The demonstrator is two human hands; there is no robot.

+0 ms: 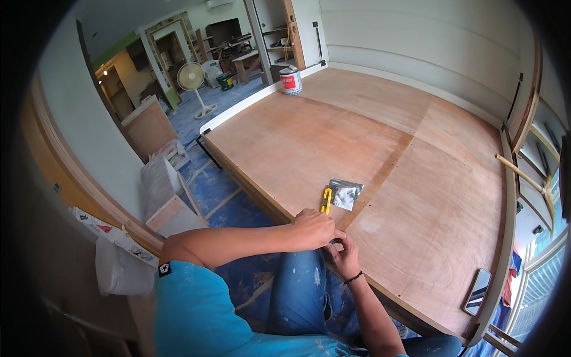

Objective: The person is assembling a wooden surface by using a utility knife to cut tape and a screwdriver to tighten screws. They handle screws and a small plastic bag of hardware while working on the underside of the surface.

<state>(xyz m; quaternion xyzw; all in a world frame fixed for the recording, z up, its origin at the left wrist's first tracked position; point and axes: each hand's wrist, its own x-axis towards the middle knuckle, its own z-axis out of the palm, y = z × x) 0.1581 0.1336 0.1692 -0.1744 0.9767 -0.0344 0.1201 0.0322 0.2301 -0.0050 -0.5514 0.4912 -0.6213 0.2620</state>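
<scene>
My left hand (pixel 313 229) is closed at the near edge of a plywood panel (pixel 309 143), its knuckles up. Just below it, my right hand (pixel 345 259) is closed, fingertips meeting the left hand's. A small dark thing (pixel 337 241) shows between the two hands; most of it is hidden. Beyond my left knuckles is a yellow utility knife (pixel 326 201); whether the hand touches its lower end I cannot tell. The knife overlaps the left side of a silver plastic packet (pixel 345 194) lying on the plywood.
A paint can (pixel 291 81) stands at the panel's far left corner. Near the right edge lies a phone (pixel 477 291). A wooden handle (pixel 518 171) juts in at the right. Dusty boards (pixel 169 193) and a standing fan (pixel 191 77) are on the blue-covered floor to the left.
</scene>
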